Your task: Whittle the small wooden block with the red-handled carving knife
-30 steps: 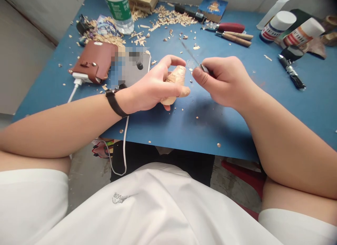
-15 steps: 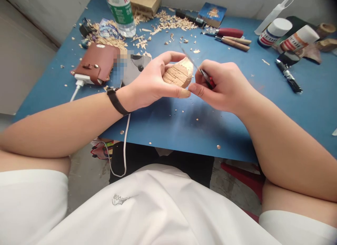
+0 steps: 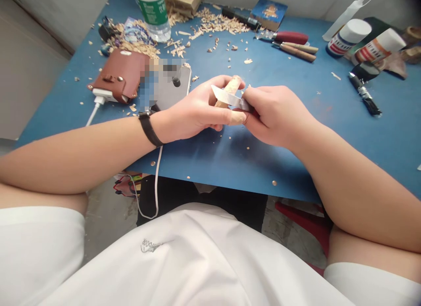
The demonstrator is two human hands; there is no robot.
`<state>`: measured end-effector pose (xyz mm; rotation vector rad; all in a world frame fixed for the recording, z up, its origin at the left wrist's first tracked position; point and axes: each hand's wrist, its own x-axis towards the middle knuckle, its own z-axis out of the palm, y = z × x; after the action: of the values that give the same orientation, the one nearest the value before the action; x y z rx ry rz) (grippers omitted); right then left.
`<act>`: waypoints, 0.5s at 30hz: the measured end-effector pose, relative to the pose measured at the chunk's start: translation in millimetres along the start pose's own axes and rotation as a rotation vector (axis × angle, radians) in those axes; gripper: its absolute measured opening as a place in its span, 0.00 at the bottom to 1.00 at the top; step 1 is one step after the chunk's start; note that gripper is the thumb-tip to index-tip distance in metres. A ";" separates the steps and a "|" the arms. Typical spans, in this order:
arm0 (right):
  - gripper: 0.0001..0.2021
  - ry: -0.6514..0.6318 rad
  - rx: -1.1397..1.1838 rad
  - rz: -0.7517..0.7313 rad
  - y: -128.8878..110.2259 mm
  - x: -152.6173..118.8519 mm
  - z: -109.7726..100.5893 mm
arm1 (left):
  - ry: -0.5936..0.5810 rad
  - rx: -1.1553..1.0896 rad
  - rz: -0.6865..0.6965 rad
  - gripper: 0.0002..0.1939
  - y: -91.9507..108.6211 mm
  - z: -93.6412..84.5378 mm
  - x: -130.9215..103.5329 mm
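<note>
My left hand (image 3: 204, 108) is closed around a small piece of pale carved wood (image 3: 234, 83), held above the blue table. Part of the wood is hidden by the fingers and by a blade. My right hand (image 3: 276, 113) grips a carving knife (image 3: 226, 97), whose flat metal blade points left and lies across the wood. The knife's handle is mostly covered by my right fingers. My left thumb reaches out to my right thumb near the handle, and the two seem to touch.
A phone (image 3: 171, 89) and a brown leather case (image 3: 118, 76) with a white cable lie left. Behind are a water bottle (image 3: 153, 16), wood shavings (image 3: 220, 25) and carving tools (image 3: 292, 45). Paint bottles (image 3: 348, 38) stand at the right, near a black tool (image 3: 365, 93).
The knife has swung from pointing up and away to lying across the wood, its flat side now showing. My left hand has turned the wood, so its broad grooved face no longer shows.
</note>
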<state>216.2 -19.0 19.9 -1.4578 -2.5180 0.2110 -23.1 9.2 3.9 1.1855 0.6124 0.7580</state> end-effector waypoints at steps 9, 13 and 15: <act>0.05 0.008 -0.163 0.046 -16.1 -8.4 -2.6 | 0.108 0.137 -0.004 0.34 -3.6 16.1 -1.3; 0.03 -0.058 -0.279 0.029 -21.4 -5.5 -8.4 | 0.122 0.156 0.014 0.30 -3.4 18.3 -1.8; 0.02 -0.109 -0.321 0.043 -29.6 -3.3 -15.0 | 0.107 0.143 0.032 0.29 -3.2 19.0 -2.6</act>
<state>197.0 -36.3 40.9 -1.6561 -2.7065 -0.1170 -9.5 -4.5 6.1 1.2941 0.7478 0.8188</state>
